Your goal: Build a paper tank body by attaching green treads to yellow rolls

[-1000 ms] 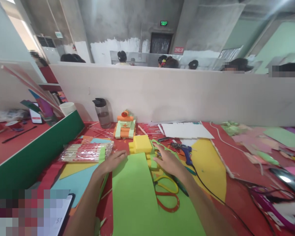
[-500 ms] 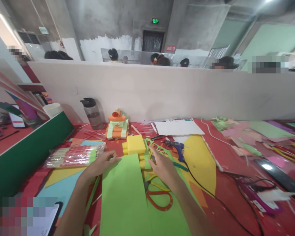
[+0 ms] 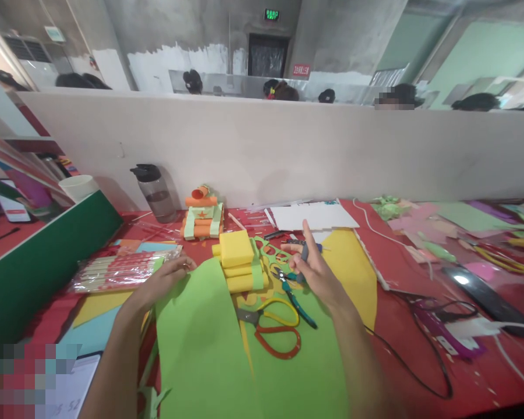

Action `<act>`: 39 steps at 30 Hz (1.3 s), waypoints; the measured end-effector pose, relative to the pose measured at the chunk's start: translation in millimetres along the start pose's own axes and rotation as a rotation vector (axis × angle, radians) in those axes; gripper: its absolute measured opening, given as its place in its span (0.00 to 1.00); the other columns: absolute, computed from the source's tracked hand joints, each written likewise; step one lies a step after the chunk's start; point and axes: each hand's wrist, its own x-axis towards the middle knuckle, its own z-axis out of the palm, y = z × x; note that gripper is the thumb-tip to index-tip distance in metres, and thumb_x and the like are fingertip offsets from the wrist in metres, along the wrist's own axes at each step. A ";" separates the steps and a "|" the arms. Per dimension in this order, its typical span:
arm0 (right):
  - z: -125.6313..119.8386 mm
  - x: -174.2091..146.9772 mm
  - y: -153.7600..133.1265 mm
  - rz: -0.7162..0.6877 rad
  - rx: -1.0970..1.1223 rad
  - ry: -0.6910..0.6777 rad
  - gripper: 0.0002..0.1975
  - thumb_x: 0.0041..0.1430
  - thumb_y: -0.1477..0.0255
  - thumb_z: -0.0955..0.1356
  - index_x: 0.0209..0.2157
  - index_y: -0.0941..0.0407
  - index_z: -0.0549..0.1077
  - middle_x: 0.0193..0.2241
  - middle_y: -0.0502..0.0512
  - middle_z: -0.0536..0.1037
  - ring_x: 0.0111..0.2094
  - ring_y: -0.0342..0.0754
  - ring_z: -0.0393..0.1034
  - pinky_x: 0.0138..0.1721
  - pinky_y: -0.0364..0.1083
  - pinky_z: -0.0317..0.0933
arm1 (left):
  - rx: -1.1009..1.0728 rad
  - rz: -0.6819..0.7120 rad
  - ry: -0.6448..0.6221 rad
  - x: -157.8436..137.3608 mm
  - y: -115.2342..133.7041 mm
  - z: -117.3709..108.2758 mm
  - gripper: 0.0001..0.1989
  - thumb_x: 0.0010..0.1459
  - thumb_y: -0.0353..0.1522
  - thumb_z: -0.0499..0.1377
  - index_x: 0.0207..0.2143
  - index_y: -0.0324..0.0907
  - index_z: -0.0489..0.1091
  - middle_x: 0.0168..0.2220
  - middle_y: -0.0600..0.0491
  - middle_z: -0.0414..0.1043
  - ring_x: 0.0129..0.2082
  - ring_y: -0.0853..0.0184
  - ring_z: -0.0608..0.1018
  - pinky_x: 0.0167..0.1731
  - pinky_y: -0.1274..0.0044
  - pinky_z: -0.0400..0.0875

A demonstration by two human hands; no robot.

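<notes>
My left hand [image 3: 174,273] pinches the upper left edge of a green sheet [image 3: 196,343], which bows upward a little. My right hand [image 3: 317,270] is closed around the blue handle of a hot glue gun [image 3: 304,254], its index finger pointing up; the gun's body is partly hidden. Between the hands stands a yellow block model [image 3: 236,250] with rolled tubes under it and a green strip on its side. Scissors [image 3: 277,329] with yellow and red handles lie on the green paper. Teal-handled pliers [image 3: 297,299] lie beside them.
An orange and pale green tank-like model [image 3: 202,215] and a water bottle [image 3: 155,192] stand by the white partition [image 3: 262,151]. Bagged sticks [image 3: 117,270] lie left, near a green board [image 3: 48,238]. A cord and purple power strip [image 3: 445,331] are at right.
My right hand has moved from the yellow model to the glue gun and gripped it. The scissors and pliers are now uncovered. The green sheet has shifted left and bowed.
</notes>
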 end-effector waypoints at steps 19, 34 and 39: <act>29.0 -9.0 -14.0 0.048 0.461 -0.366 0.26 0.56 0.68 0.67 0.56 0.51 0.63 0.57 0.62 0.64 0.48 0.54 0.67 0.43 0.52 0.68 | 0.097 0.035 -0.034 3.6 18.5 15.1 0.18 0.52 0.47 0.58 0.31 0.41 0.75 0.32 0.51 0.76 0.32 0.64 0.75 0.34 0.75 0.67; 75.5 -11.8 -13.6 0.052 0.149 -0.439 0.23 0.66 0.55 0.56 0.50 0.55 0.70 0.27 0.53 0.74 0.26 0.44 0.67 0.25 0.42 0.62 | 0.244 0.047 0.125 0.7 17.7 10.3 0.13 0.52 0.43 0.60 0.33 0.47 0.80 0.33 0.52 0.80 0.30 0.62 0.77 0.32 0.76 0.66; 82.8 0.3 -20.6 0.067 0.001 -0.338 0.21 0.64 0.56 0.60 0.42 0.56 0.76 0.22 0.50 0.69 0.21 0.42 0.63 0.23 0.42 0.60 | 0.335 0.064 0.133 -2.4 19.7 8.8 0.11 0.54 0.40 0.59 0.34 0.48 0.79 0.34 0.52 0.80 0.33 0.62 0.77 0.34 0.76 0.65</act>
